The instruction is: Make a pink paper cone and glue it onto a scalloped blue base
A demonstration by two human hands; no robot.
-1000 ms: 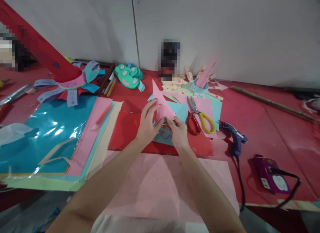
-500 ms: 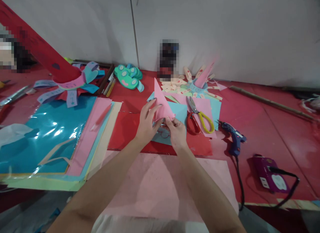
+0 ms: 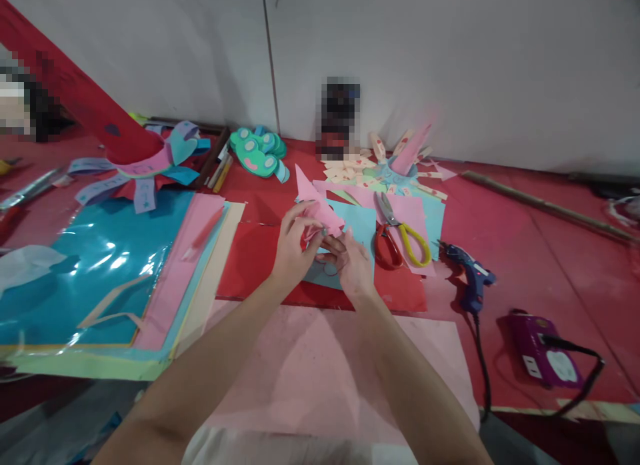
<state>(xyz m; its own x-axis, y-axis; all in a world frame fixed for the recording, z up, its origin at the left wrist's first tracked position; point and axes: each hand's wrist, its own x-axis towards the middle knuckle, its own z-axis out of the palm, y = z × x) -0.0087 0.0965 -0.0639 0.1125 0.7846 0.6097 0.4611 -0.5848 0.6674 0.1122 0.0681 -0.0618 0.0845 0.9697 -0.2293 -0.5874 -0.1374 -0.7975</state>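
A pink paper cone (image 3: 320, 205) tilts up and to the left in front of me, its tip pointing away. My left hand (image 3: 295, 242) is closed round the cone's left side and lower edge. At the lower right edge of the cone, my right hand (image 3: 354, 262) has its fingers bent against the rim. Beneath both hands lies a light blue sheet (image 3: 363, 218) with a drawn outline, on red paper (image 3: 250, 258). Scissors (image 3: 395, 232) with one red and one yellow handle rest just right of my right hand.
A glue gun (image 3: 470, 275) and a purple power box (image 3: 543, 355) with a cable lie at the right. Paper sheets and a blue plastic packet (image 3: 110, 265) fill the left. Behind are green cutouts (image 3: 255, 152), a paper flower (image 3: 400, 168) and a stick (image 3: 540, 202).
The cone has tipped further left and its tip has dropped. The fingers of my right hand have shifted along its lower rim.
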